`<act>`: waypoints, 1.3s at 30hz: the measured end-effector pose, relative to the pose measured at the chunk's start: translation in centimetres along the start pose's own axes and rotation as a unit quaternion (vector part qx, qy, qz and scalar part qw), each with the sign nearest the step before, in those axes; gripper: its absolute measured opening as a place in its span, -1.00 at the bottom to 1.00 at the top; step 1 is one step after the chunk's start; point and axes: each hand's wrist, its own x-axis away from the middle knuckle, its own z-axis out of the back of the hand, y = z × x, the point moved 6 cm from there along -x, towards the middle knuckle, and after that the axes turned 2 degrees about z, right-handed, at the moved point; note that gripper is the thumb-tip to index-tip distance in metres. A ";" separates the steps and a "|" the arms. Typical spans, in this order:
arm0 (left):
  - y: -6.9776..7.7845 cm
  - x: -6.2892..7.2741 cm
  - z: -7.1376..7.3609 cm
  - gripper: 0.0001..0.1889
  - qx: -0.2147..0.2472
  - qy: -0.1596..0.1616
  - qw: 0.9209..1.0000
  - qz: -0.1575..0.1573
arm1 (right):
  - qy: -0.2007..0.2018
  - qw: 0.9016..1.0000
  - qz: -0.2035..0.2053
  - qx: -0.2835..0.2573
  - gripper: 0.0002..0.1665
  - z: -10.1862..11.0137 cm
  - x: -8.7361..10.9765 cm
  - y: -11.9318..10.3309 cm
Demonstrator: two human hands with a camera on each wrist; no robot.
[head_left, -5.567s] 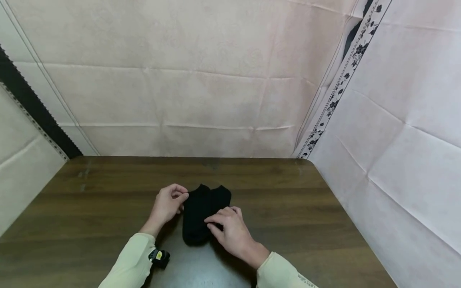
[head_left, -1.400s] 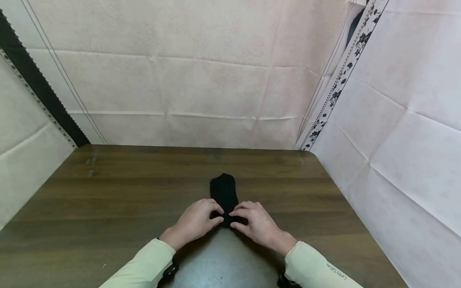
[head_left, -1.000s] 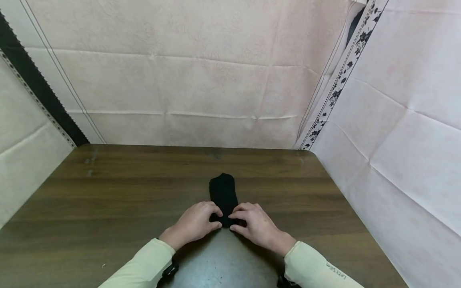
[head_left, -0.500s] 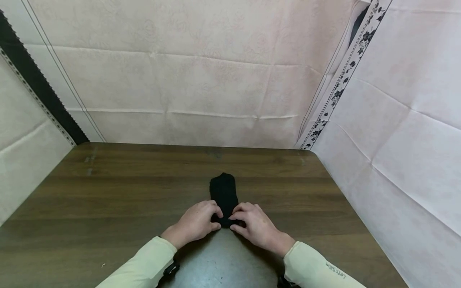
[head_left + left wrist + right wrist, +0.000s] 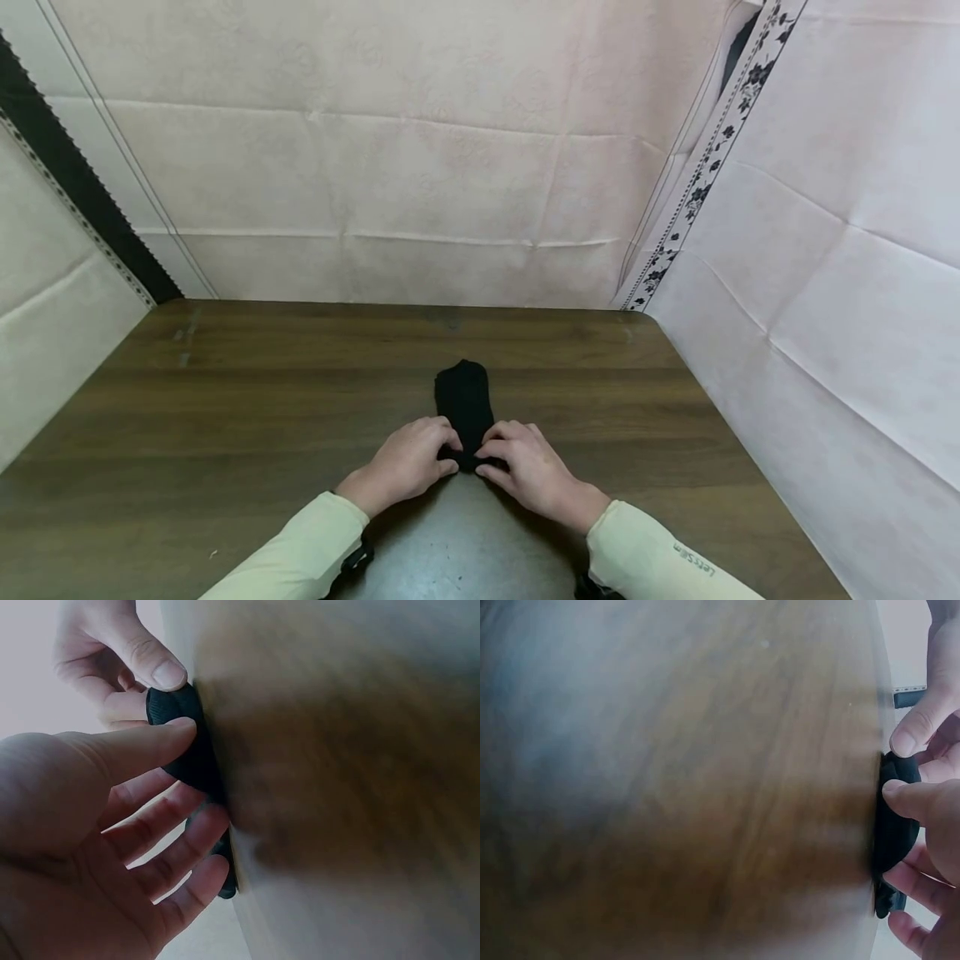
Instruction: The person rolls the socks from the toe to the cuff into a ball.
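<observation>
Cloth (image 5: 462, 404), black and sock-like, lies near the middle of the wooden table (image 5: 262, 400), its long side running away from the person, so each hand can take one side of the near end. That end is bunched into a thick fold raised above the flat far part, as the wrist views show. Left hand (image 5: 416, 458) pinches the fold's left side, its thumb (image 5: 180, 733) on the near face and the index finger opposite, while its other fingers spread loosely alongside. Right hand (image 5: 536, 475) mirrors it on the right, thumb (image 5: 895, 789) against the near face and fingers over the far side. Both grips are clamped on the cloth, just beside each other, probably to hold the fold even across its width. The far part lies unheld on the table, which likely supports it and keeps it flat. Whether one layer or several are inside the fold cannot be told. Beyond the far table edge hangs a pale, creased sheet (image 5: 412, 183).
</observation>
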 end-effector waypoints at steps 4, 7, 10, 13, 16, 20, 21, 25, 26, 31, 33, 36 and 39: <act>0.0 0.1 0.1 -0.90 0.006 0.006 1.000 0.001 | -0.001 1.000 -0.001 0.004 -0.83 0.0 0.0 0.0; -0.1 0.1 0.1 -0.92 0.014 0.007 1.000 0.004 | -0.003 1.000 -0.002 0.006 -0.81 0.0 0.0 -0.1; -0.2 0.1 0.0 -0.93 0.025 0.008 1.000 0.007 | -0.005 1.000 -0.004 0.006 -0.80 0.0 0.0 -0.1; -0.3 0.0 -0.1 -0.93 0.035 0.009 0.999 0.010 | -0.005 1.000 -0.007 0.003 -0.79 0.0 0.1 0.0; -0.5 0.0 -0.1 -0.92 0.042 0.010 0.999 0.012 | -0.006 1.000 -0.009 -0.001 -0.77 0.0 0.1 0.0; -0.5 0.0 -0.1 -0.90 0.057 0.008 0.998 0.017 | -0.007 1.000 -0.013 -0.007 -0.77 -0.1 0.1 0.0; -0.6 0.0 -0.1 -0.90 0.062 0.007 0.998 0.019 | -0.007 1.000 -0.014 -0.008 -0.78 -0.1 0.1 0.0; -0.6 0.0 -0.1 -0.89 0.077 0.008 0.997 0.021 | -0.006 1.000 -0.017 -0.006 -0.79 -0.2 0.1 0.0; -0.6 0.0 -0.1 -0.89 0.081 0.009 0.996 0.023 | -0.006 1.000 -0.017 -0.005 -0.79 -0.2 0.1 -0.1; -0.9 -0.2 -0.2 -0.86 0.102 0.011 0.994 0.033 | -0.002 1.000 -0.024 -0.009 -0.80 -0.3 -0.1 0.0; -1.0 -0.3 -0.3 -0.84 0.112 0.009 0.993 0.037 | -0.002 0.999 -0.031 -0.017 -0.80 -0.3 -0.1 0.1; -1.3 -0.5 -0.4 -0.80 0.132 0.003 0.990 0.044 | -0.002 0.999 -0.041 -0.028 -0.80 -0.2 -0.2 0.2; -1.5 -0.6 -0.4 -0.79 0.150 0.000 0.987 0.053 | 0.000 0.998 -0.050 -0.042 -0.77 -0.2 -0.3 0.3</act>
